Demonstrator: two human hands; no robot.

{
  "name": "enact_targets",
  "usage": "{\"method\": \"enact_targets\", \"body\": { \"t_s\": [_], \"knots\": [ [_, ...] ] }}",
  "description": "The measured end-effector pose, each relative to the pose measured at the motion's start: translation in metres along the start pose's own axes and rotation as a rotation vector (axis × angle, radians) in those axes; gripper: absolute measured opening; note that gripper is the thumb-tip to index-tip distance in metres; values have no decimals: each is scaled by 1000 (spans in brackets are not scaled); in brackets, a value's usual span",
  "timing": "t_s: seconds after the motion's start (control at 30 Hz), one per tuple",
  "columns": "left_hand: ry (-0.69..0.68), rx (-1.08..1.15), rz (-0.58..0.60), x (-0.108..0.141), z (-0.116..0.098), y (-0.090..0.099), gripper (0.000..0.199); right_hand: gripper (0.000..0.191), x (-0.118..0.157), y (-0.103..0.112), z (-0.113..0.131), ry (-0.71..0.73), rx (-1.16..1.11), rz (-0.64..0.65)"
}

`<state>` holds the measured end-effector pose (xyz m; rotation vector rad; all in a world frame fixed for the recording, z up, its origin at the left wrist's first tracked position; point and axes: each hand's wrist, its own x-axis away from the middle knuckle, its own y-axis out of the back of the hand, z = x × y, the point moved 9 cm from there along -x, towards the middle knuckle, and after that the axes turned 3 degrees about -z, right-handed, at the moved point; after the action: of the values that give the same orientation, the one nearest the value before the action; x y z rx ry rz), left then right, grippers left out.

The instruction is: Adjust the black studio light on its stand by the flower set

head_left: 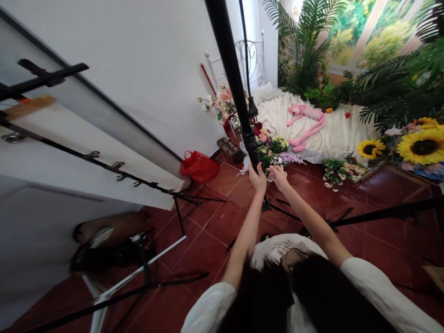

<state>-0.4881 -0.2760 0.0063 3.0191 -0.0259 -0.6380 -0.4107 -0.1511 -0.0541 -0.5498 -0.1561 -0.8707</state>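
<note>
A black light stand (231, 60) rises at a tilt in front of me, a black cable hanging beside its upper pole. My left hand (257, 178) is closed around the lower pole, below a black clamp collar (250, 138). Just right of the pole is my right hand (278, 175), its fingers curled together; whether anything small is between them I cannot make out. Behind both hands lie artificial flowers (279, 144). The stand's legs spread on the red tiled floor (222, 231) below my hands.
A red bag (200, 166) sits by the wall. A pink plush toy (308, 121) lies on white cloth (342, 134). Sunflowers (423, 147) and palm leaves stand at right. A black crossbar with clamps (92, 155) and several stand legs cross the left side.
</note>
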Motion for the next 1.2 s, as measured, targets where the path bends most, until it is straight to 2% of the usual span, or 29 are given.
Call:
{"method": "enact_targets", "body": {
  "t_s": [0.07, 0.13, 0.2, 0.27, 0.3, 0.37, 0.43, 0.5, 0.6, 0.67, 0.73, 0.8, 0.87, 0.97, 1.07, 1.2],
  "knots": [
    [-11, -62, -56, 23, 12, 7, 52, 20, 9, 21, 1, -43, -53, 40],
    [41, -117, -90, 52, 35, 9, 52, 17, 17, 53, 7, -42, -84, 11],
    [173, -196, -111, 84, 67, 8, 50, 16, 26, 96, 17, -22, -119, -76],
    [353, -271, -73, 118, 99, -2, 50, 16, 38, 142, 28, 5, -177, -180],
    [438, -281, -27, 134, 113, -12, 49, 15, 45, 166, 34, 19, -215, -230],
    [551, -249, 142, 160, 126, -46, 43, 9, 65, 214, 45, 42, -311, -336],
    [597, -149, 367, 182, 120, -93, 31, 4, 89, 259, 55, 55, -441, -435],
    [613, 4, 607, 204, 95, -148, 23, 14, 117, 301, 65, 82, -590, -519],
    [573, 279, 971, 247, 27, -228, 30, 23, 159, 349, 78, 145, -794, -580],
    [498, 428, 1175, 279, -29, -269, 37, 28, 184, 371, 86, 182, -899, -577],
    [425, 531, 1353, 314, -83, -298, 43, 34, 203, 383, 93, 196, -964, -545],
    [339, 623, 1472, 345, -133, -316, 46, 39, 217, 391, 100, 189, -990, -513],
    [262, 700, 1518, 370, -175, -325, 47, 42, 227, 397, 107, 175, -980, -492],
    [166, 749, 1528, 397, -221, -332, 49, 44, 236, 401, 115, 118, -914, -452],
    [159, 784, 1557, 414, -246, -334, 53, 45, 241, 400, 116, 24, -836, -402],
    [270, 752, 1623, 424, -252, -338, 63, 48, 249, 398, 118, -17, -795, -396]
  ]
}}
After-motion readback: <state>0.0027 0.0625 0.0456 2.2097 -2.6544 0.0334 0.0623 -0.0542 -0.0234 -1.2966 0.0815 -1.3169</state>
